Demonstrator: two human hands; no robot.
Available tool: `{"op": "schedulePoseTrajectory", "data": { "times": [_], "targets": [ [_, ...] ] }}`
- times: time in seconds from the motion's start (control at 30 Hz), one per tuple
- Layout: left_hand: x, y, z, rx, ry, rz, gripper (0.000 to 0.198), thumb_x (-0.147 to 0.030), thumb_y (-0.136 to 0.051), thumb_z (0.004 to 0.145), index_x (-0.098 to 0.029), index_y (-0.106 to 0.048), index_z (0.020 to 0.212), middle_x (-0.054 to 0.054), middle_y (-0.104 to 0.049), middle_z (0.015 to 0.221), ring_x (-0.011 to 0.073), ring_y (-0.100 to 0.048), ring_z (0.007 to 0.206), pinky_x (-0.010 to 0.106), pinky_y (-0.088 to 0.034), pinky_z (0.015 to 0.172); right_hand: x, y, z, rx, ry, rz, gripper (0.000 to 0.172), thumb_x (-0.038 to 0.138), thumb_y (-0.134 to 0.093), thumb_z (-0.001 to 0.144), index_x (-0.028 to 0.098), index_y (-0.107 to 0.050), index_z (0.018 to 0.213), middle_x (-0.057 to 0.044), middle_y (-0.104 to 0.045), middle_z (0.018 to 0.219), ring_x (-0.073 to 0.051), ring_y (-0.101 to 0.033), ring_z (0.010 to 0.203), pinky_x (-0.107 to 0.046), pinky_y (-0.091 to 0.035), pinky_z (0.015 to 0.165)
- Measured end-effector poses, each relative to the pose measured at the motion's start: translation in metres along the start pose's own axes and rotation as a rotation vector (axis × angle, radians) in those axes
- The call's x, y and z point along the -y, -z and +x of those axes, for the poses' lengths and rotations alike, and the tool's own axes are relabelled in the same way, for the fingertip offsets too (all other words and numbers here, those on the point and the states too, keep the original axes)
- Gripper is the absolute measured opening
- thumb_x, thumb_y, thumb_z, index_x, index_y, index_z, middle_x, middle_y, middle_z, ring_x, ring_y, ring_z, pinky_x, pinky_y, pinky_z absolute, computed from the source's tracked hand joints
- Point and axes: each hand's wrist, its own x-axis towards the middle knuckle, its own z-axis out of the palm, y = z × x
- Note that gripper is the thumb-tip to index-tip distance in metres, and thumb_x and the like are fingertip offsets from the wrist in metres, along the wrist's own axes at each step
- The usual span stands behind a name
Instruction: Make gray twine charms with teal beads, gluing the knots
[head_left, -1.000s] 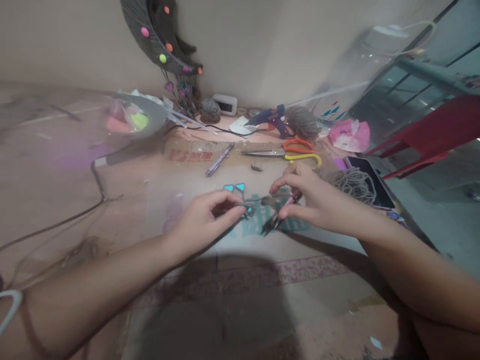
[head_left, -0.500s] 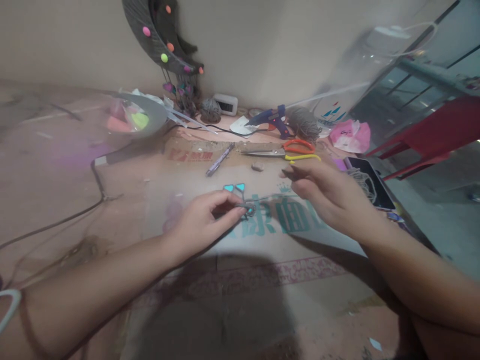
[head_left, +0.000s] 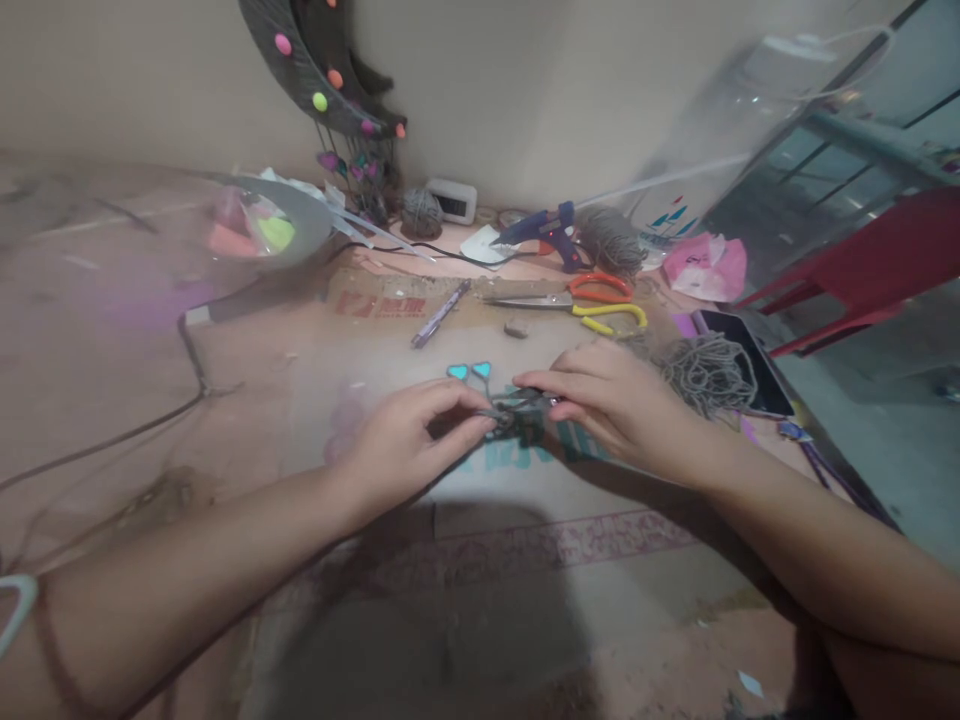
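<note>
My left hand [head_left: 420, 425] pinches a small grey yarn-wrapped piece [head_left: 501, 424] between thumb and fingertips, just above the printed board. Two small turquoise hearts with grey edging [head_left: 481, 371] lie right behind it, with grey strands running toward the pinched piece. My right hand [head_left: 611, 405] is closed on what look like small thread snips [head_left: 529, 394]. Their dark pointed blades face left and reach the yarn by my left fingertips. Whether the blades touch the strand, I cannot tell.
Orange-and-yellow-handled scissors [head_left: 566, 302], a purple pen [head_left: 441, 314] and a small brownish lump [head_left: 515, 330] lie beyond my hands. A blue glue gun [head_left: 544, 238] stands farther back. Tangled grey yarn [head_left: 709, 375] rests on a dark tablet-like slab [head_left: 750, 360] at right.
My right hand has moved left and down, bringing the thread snips to the yarn at my left fingertips. My left hand keeps its pinch in nearly the same place. The view has shifted slightly.
</note>
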Motion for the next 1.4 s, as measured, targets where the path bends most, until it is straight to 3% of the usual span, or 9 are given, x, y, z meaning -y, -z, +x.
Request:
{"op": "schedulePoseTrajectory", "data": {
  "times": [0.57,1.1,1.4],
  "targets": [
    [-0.003,-0.002,0.0,-0.008,0.013,-0.021,0.013,-0.027,-0.061,0.094,-0.018,-0.07,0.09,0.002,-0.075,0.088,0.0147,-0.068,0.082,0.024,-0.049,0.078,0.007,-0.002,0.003,0.046,0.031,0.072,0.045,0.044,-0.037,0.106,0.016,-0.069,0.121,-0.008,-0.068,0.088,-0.019,-0.055,0.081,-0.032,-0.037,0.076],
    [-0.004,-0.001,0.0,0.012,0.013,-0.044,0.013,-0.026,-0.062,0.093,-0.017,-0.07,0.089,0.001,-0.073,0.086,0.0139,-0.066,0.079,0.024,-0.048,0.076,0.007,-0.008,0.003,-0.012,0.057,0.107,0.038,0.039,-0.042,0.107,0.016,-0.07,0.117,-0.006,-0.068,0.085,-0.017,-0.058,0.079,-0.031,-0.039,0.075],
    [-0.005,-0.002,0.001,0.0,0.132,-0.162,0.015,-0.03,-0.063,0.092,-0.018,-0.07,0.089,0.002,-0.073,0.086,0.0151,-0.065,0.08,0.026,-0.049,0.076,0.007,0.002,0.004,-0.183,-0.177,0.101,0.041,0.037,-0.038,0.107,0.017,-0.065,0.131,-0.009,-0.071,0.099,-0.02,-0.064,0.089,-0.033,-0.05,0.08]
  ]
}}
